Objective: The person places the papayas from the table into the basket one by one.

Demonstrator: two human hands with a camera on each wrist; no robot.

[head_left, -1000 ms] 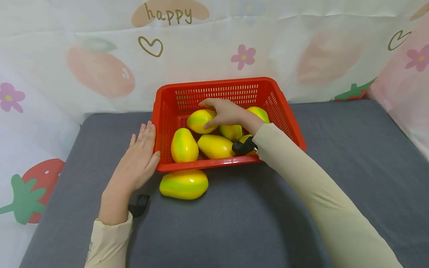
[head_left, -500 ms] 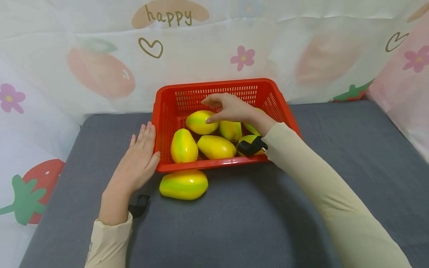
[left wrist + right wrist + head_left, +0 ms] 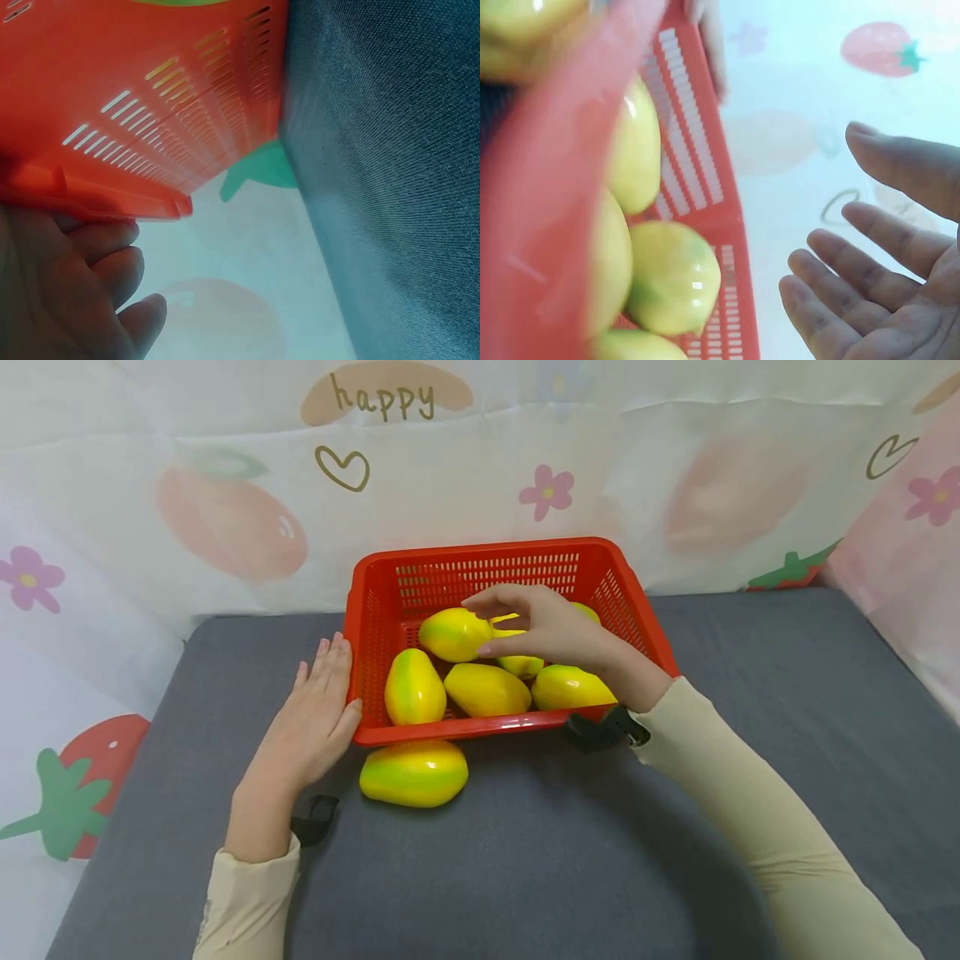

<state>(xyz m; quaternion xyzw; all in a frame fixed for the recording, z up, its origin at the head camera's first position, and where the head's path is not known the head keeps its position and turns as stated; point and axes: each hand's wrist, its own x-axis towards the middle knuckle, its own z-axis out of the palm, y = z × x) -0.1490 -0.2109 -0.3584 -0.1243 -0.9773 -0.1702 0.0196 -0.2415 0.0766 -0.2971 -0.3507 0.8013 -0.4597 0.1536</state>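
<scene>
A red plastic basket (image 3: 517, 723) holds several yellow-green papayas, among them one upright papaya (image 3: 415, 687) at the front left and one lying papaya (image 3: 455, 635) behind it. Another papaya (image 3: 415, 774) lies on the grey cloth just before the front rim. My left hand (image 3: 303, 722) rests with straight fingers against the basket's left side. Over the basket hovers my right hand (image 3: 558, 627), fingers apart and loosely bent, nothing between them; it partly covers the papayas behind it. The right wrist view shows that bare palm (image 3: 900, 300) apart from the papayas.
A grey cloth-covered table (image 3: 480, 877) carries the basket near its back edge. Behind it hangs a white printed curtain (image 3: 450, 510) with fruit, flowers and a heart. Dark wrist straps, such as the left strap (image 3: 315, 820), sit on both wrists.
My right hand has lifted off the back-left papaya in the basket and drawn back to the right and towards me. The left hand stays against the basket.
</scene>
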